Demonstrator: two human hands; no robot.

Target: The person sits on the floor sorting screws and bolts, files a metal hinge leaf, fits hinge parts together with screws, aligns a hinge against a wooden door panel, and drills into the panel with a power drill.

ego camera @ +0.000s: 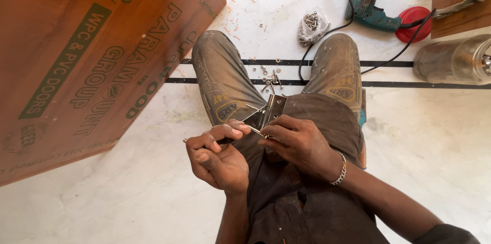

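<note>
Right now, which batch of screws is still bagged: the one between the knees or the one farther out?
The farther one: the clear plastic bag of screws near the drill cord. The loose screws between the knees lie scattered bare across the black floor stripes.

Metal hinge (268,111): lower leaf hidden behind left hand (217,157) and right hand (296,142). Beyond hinge, brown board (87,55) and clear jar (455,61) cut by frame edges.

Hinge (270,109) between hands, above lap.
</note>
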